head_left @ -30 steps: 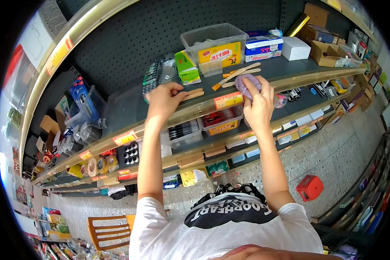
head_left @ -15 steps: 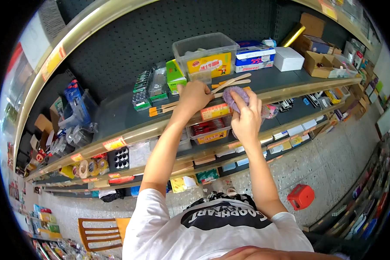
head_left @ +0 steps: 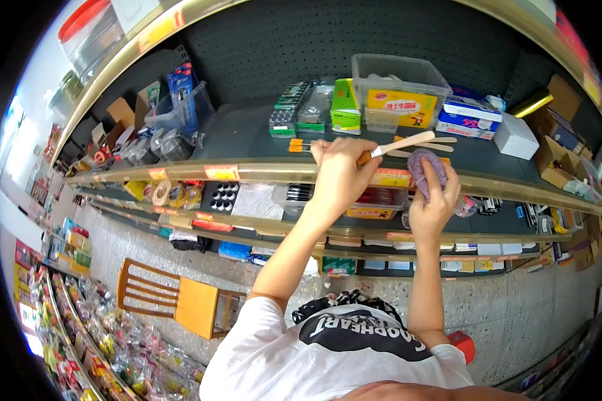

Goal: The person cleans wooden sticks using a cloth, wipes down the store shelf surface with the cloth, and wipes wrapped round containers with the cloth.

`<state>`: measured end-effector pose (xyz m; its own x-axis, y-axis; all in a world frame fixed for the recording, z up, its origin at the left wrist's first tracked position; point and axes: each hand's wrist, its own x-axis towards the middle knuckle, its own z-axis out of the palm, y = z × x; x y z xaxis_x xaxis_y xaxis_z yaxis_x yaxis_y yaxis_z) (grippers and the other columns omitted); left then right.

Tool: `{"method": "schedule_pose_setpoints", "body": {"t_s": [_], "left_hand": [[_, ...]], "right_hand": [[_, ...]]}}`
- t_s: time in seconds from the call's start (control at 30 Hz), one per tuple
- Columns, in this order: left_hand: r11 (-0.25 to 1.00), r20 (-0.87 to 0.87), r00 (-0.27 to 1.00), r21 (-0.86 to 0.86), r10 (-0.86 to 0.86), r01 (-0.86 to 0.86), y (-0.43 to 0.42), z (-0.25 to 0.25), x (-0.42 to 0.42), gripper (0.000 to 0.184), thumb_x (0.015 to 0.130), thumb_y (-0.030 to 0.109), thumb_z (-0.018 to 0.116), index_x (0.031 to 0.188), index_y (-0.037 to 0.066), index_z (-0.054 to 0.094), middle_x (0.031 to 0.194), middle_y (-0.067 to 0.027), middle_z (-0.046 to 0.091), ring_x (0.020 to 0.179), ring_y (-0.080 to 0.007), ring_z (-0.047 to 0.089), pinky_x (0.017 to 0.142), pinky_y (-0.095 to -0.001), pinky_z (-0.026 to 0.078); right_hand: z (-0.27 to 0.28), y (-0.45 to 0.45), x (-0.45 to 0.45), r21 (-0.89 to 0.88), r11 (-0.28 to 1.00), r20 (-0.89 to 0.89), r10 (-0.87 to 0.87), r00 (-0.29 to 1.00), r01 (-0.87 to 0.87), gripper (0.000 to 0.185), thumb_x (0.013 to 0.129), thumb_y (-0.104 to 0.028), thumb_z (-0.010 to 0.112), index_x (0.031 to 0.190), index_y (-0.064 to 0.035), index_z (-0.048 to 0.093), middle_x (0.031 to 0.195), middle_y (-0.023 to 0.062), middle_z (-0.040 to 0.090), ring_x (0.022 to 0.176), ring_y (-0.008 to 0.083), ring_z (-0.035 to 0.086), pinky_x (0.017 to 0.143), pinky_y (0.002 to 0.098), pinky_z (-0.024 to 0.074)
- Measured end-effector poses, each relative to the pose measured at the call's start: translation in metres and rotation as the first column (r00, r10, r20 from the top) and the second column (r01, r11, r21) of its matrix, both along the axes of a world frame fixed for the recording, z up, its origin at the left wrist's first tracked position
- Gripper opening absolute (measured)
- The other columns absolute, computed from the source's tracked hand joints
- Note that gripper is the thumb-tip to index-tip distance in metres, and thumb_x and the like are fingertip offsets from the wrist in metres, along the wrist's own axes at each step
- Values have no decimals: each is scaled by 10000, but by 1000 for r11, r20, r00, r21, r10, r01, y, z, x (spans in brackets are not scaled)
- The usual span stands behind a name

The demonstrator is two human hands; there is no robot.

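A shop, shown by price labels [head_left: 222, 172] along shelves [head_left: 241, 130] of packaged goods [head_left: 346, 110]

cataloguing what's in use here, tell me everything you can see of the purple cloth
The purple cloth looks soft and fuzzy, bunched into a rounded wad with no separate parts distinguishable. The right hand grips it, fingers laid over the side towards the camera. It is at the front edge of the shelf, near pale wooden handles. Whether it touches that edge is unclear.
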<state>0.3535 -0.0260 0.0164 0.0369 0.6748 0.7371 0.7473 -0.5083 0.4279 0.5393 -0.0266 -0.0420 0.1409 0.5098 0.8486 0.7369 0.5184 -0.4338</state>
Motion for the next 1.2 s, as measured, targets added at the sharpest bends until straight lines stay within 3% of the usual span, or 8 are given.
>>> {"method": "schedule_pose_setpoints", "body": {"t_s": [0.17,0.3,0.4,0.5,0.67,0.87,1.2], "left_hand": [[998,-51,997,23,65,-64,-19,-29,-15,207,800,163,789,981,78,738,847,-35,706,843,-223,644,874,-411,318],[998,-42,998,45,49,-47,-22,-40,-17,203,809,144,774,1003,92,743,884,-26,699,878,-228,627,874,-422,325],[998,-12,999,39,46,-45,-25,-41,-15,223,789,115,771,1010,99,744,923,-31,689,916,-228,618,888,-425,322],[995,-14,998,73,64,-63,-21,-47,-16,249,751,79,766,998,89,740,949,-33,678,939,-231,616,904,-431,320],[993,-21,998,102,60,-58,-17,-52,-15,263,724,68,779,983,87,737,961,-42,674,947,-240,618,908,-429,335],[991,-66,995,116,68,-60,-14,-53,-15,251,762,113,803,1008,87,758,950,-41,672,932,-217,616,928,-401,321],[994,-84,995,97,52,-44,-12,-53,-17,238,782,124,811,1014,99,767,915,-19,664,889,-175,598,917,-359,311]], "right_hand": [[-9,-2,3,25,996,-238,89,967,-85,525,748,108,598,1231,-68,701,1278,194,562,1186,381,557,1030,438,425],[5,-17,-11,82,991,-72,110,991,-104,488,763,102,606,1214,-54,710,1264,194,559,1171,374,555,1014,449,426],[9,-24,-29,36,974,53,222,974,-224,499,753,96,612,1206,-85,721,1249,185,563,1162,375,542,1002,456,430],[6,-26,-47,-10,975,151,220,964,-221,522,745,84,614,1210,-124,725,1261,171,559,1165,380,529,996,466,431],[-8,-17,-56,-33,991,201,133,970,-129,578,690,61,619,1214,-160,720,1258,153,552,1141,404,527,1135,593,338],[-5,-16,-45,-26,1000,176,10,984,-6,564,651,86,617,1157,-132,735,1263,147,560,1112,399,534,943,472,487],[-2,-11,27,-43,953,69,-298,952,301,591,672,84,635,1205,-158,714,1251,151,568,1113,387,520,946,462,458]]}}
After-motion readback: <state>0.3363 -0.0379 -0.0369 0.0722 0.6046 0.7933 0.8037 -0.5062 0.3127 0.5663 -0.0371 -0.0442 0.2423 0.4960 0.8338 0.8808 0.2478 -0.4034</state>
